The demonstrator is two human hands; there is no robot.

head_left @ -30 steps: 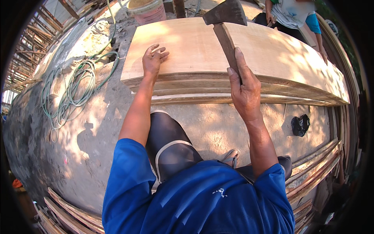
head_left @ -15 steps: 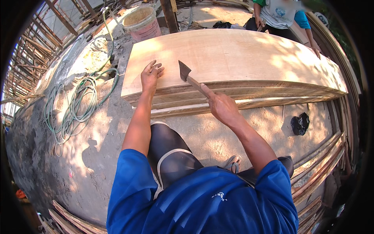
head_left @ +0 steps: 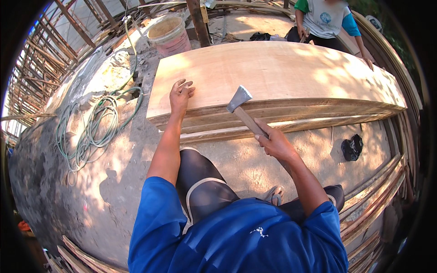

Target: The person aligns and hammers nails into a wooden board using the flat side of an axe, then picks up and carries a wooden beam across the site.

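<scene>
My right hand (head_left: 276, 142) is closed around the wooden handle of a hatchet (head_left: 240, 97). The hatchet's grey metal head is raised at the near edge of a stack of pale wooden sheets (head_left: 255, 68). Over the left end of that stack is my left hand (head_left: 181, 94), its fingers loosely bent and apart. I see nothing held in it, and cannot tell whether its fingertips touch the top sheet. The sheets' layered edges face me.
Another person (head_left: 325, 22) is at the far right of the stack, one hand on its edge. A bucket (head_left: 169, 36) stands behind it. A coiled green hose (head_left: 98, 125) lies left. A black plastic bag (head_left: 352, 148) and long wood strips (head_left: 371, 200) are on the right.
My right hand has drawn the hatchet back toward me and to the right, turning its head so the broad side shows. My left hand stays over the sheets, nearly in the same spot.
</scene>
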